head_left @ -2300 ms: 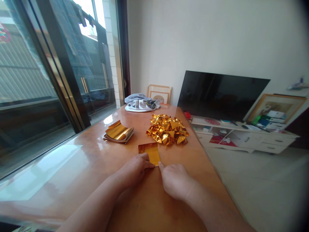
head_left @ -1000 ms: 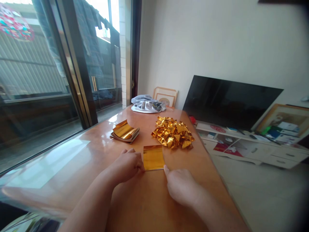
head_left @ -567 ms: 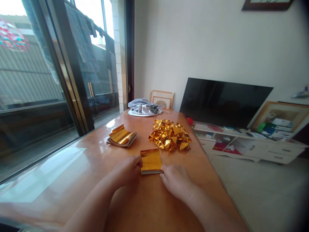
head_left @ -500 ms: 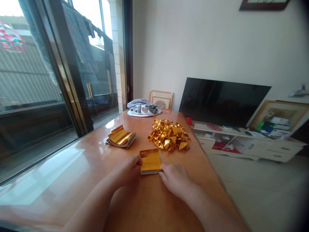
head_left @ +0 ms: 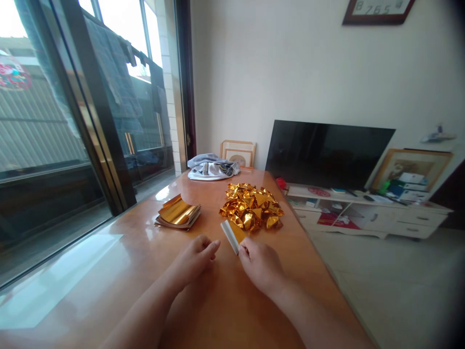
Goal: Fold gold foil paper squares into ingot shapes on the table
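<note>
My right hand (head_left: 262,264) pinches a gold foil paper sheet (head_left: 237,233) at its lower right corner. The sheet is tilted above the table, with a narrow folded strip along its left edge showing whitish. My left hand (head_left: 199,257) is just left of the sheet and apart from it, its fingers curled in and nothing seen in them. Beyond the left hand lies a stack of gold foil paper (head_left: 178,213), its top sheet curling up. A pile of folded gold foil pieces (head_left: 251,206) rests beyond the right hand.
The glossy wooden table (head_left: 141,271) runs away from me. Folded clothes (head_left: 210,167) lie at its far end, near leaning picture frames (head_left: 238,151). Sliding glass doors (head_left: 90,121) stand left; a television (head_left: 327,152) and white cabinet (head_left: 392,218) are right.
My left hand has let go of the foil sheet. The sheet, flat between both hands before, is now turned and tilted in my right hand. The view has shifted slightly.
</note>
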### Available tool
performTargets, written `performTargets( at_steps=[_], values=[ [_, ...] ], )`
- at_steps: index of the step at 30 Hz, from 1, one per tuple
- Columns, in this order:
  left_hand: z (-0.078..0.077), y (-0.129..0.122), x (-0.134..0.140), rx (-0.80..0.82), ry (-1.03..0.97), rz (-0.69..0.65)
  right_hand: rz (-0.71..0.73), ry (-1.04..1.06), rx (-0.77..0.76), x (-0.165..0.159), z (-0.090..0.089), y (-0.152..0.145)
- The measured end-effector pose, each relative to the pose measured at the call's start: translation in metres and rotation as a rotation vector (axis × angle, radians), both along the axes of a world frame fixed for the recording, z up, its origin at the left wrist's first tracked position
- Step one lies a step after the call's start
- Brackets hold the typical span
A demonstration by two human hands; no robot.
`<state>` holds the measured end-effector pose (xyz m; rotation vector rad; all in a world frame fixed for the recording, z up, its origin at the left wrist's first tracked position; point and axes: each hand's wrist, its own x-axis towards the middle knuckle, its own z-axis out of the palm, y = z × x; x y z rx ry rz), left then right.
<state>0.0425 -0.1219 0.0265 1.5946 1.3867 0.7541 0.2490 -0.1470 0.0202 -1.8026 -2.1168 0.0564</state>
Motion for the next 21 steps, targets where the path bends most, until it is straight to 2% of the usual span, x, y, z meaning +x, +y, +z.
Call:
performTargets(
  at_steps=[4,8,13,17,21],
  values=[
    [-0.006,-0.002,0.007,0.026,-0.089,-0.048,0.071,0.008,0.058,-0.008,-0.002,-0.007],
    [-0.014,0.001,0.011,0.069,-0.176,-0.034,0.197,0.024,0.083,-0.017,-0.004,-0.012],
    [-0.018,0.004,0.015,0.059,-0.239,-0.085,0.283,0.079,0.057,-0.021,-0.002,-0.016],
    [-0.020,0.007,0.014,0.104,-0.236,-0.092,0.261,0.290,0.003,-0.015,-0.003,-0.013],
    [-0.017,0.005,0.009,0.258,-0.073,-0.055,0.161,0.596,-0.011,-0.008,-0.013,-0.001]
  ],
)
